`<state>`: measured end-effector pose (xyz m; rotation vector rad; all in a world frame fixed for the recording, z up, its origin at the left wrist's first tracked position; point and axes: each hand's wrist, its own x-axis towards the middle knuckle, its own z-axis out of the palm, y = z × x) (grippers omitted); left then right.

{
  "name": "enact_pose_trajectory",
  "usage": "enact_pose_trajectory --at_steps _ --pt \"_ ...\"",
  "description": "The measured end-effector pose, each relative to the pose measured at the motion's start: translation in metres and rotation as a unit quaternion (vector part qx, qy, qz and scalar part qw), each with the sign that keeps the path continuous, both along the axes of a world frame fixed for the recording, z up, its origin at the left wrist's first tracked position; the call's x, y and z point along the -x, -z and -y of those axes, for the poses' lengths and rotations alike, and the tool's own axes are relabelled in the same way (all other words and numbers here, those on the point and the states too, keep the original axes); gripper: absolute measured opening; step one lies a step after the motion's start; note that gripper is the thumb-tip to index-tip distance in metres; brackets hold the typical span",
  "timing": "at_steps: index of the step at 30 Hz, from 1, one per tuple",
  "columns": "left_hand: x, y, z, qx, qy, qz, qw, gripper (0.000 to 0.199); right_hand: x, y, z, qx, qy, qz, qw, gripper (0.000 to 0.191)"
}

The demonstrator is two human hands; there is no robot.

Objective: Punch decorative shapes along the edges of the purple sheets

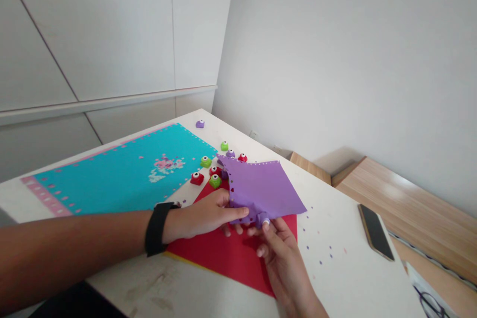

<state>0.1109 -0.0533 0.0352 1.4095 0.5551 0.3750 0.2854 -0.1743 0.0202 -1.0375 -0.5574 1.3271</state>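
A purple sheet of paper is held up above the table, with small punched holes along its far and left edges. My left hand pinches its near left corner, thumb on top and fingers underneath. At the near edge, my right hand grips a small purple craft punch, its thumb on the white button. The punch sits against the paper's edge. Below both hands lies a red sheet. Several red, green and purple punches, among them a red punch and a green punch, stand beyond my left hand.
A blue sheet with punched edges lies at the left over pink paper, bearing a heap of paper bits. Purple bits dot the white table at right. A phone rests near the right edge, beside wooden furniture.
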Motion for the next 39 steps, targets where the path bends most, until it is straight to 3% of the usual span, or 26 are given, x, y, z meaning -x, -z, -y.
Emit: enact_pose_trajectory --at_steps 6,21,32,39 --pt "0.0 0.005 -0.005 -0.041 -0.027 0.06 0.997 0.037 0.004 0.003 0.001 -0.001 -0.001 0.011 1.0 0.036" --pt "-0.002 0.007 0.0 -0.085 -0.079 0.046 0.992 0.03 0.008 0.007 0.003 -0.007 -0.015 -0.015 1.0 0.033" --pt "-0.001 0.008 0.001 -0.018 -0.044 0.084 0.995 0.041 0.009 0.013 0.002 -0.017 0.008 0.051 0.999 0.038" --pt "0.0 0.009 0.002 -0.022 -0.052 0.069 0.996 0.04 0.01 0.013 0.003 -0.018 0.02 0.07 0.997 0.037"
